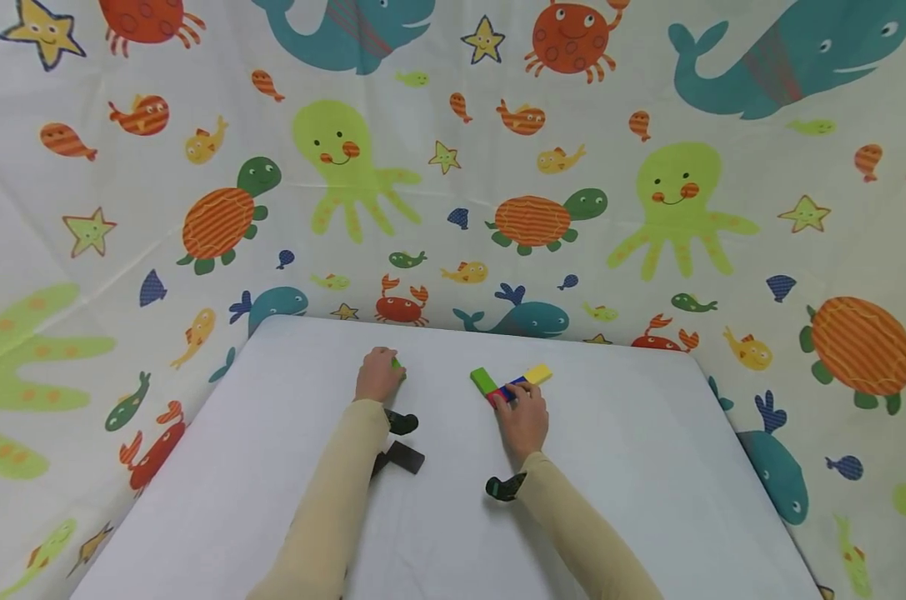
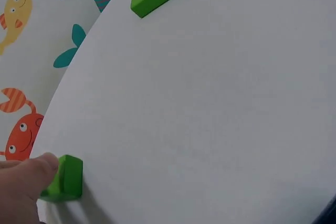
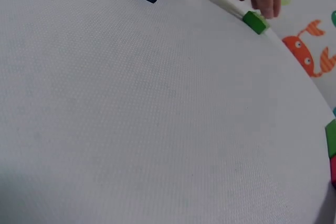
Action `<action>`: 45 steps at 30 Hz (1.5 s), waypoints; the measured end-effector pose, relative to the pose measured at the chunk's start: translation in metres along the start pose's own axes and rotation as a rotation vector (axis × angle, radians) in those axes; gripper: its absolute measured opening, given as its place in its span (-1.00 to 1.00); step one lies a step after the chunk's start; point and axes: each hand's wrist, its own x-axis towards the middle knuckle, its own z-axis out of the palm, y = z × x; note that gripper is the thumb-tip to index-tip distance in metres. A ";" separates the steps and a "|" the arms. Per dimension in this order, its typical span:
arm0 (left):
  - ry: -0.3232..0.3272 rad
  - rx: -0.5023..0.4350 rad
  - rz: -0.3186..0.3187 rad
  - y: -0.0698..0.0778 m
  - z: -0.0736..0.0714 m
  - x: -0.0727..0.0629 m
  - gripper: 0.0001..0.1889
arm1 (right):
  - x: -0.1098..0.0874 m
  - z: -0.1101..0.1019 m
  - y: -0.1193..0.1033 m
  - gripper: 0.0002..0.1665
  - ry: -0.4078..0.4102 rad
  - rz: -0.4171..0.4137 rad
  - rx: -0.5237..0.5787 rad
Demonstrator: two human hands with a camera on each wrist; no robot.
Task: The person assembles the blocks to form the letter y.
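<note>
From my head, I saw my left hand [image 1: 380,374] bent around a green block [image 1: 397,363] at its fingertips. My right hand [image 1: 525,421] lay over a bent row: a second green block [image 1: 484,381], a red block [image 1: 504,393], a blue block [image 1: 521,380] and a yellow block [image 1: 539,373]; whether it pinched or merely touched, I couldn't tell. At my left wrist, one digit pressed the green block, well apart from the row. Only my right-wrist view showed several left fingers pointing down at it, near the table [image 3: 157,103] edge.
</note>
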 end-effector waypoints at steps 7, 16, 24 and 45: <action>-0.045 -0.064 -0.035 -0.017 0.000 -0.007 -0.61 | 0.001 0.000 0.002 -0.51 0.009 -0.004 -0.015; -0.044 -0.041 -0.017 -0.015 0.004 -0.007 -0.59 | 0.000 0.000 0.002 -0.52 0.011 -0.020 -0.009; -0.081 -0.038 0.007 -0.013 0.008 -0.004 -0.55 | 0.000 -0.002 0.003 -0.52 -0.001 -0.019 -0.003; -0.095 -0.154 0.043 0.013 0.035 0.005 -0.48 | 0.002 0.000 0.003 -0.52 -0.038 0.004 -0.009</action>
